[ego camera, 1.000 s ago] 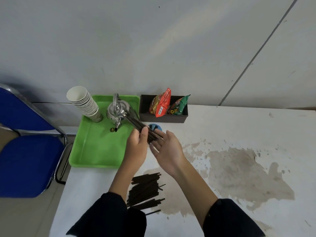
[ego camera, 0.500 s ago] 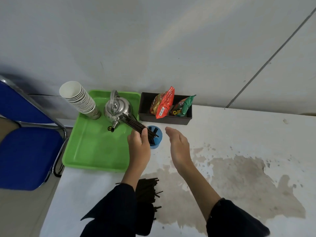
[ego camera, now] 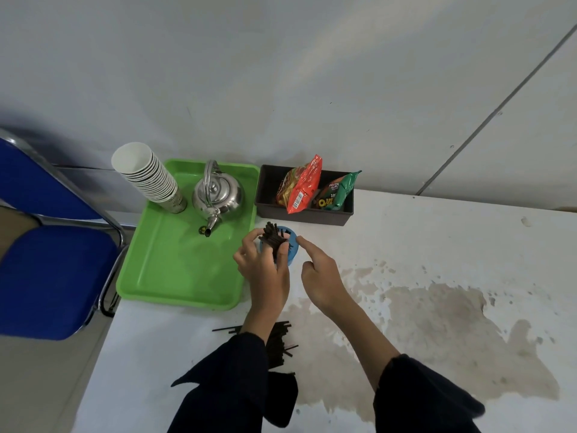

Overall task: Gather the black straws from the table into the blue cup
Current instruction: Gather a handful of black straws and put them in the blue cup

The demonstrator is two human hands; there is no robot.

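Note:
My left hand [ego camera: 265, 270] grips a bundle of black straws [ego camera: 272, 237], held nearly upright with its lower end inside the blue cup [ego camera: 292, 249]. The cup stands on the white table just right of the green tray, and a few straws stand inside it. My right hand [ego camera: 318, 273] hovers beside the cup's right rim, index finger stretched toward it, holding nothing. A pile of loose black straws [ego camera: 278, 340] lies on the table near me, partly hidden under my left forearm and sleeve.
A green tray [ego camera: 175, 276] holds a steel kettle [ego camera: 217, 196] and a stack of paper cups [ego camera: 148, 176]. A dark box [ego camera: 304, 210] with snack packets sits behind the cup. A blue chair [ego camera: 46, 260] stands left of the stained table [ego camera: 437, 307].
My left hand has tipped the straw bundle from slanted to nearly upright and lowered it into the cup. My right hand has come in close to the cup's rim.

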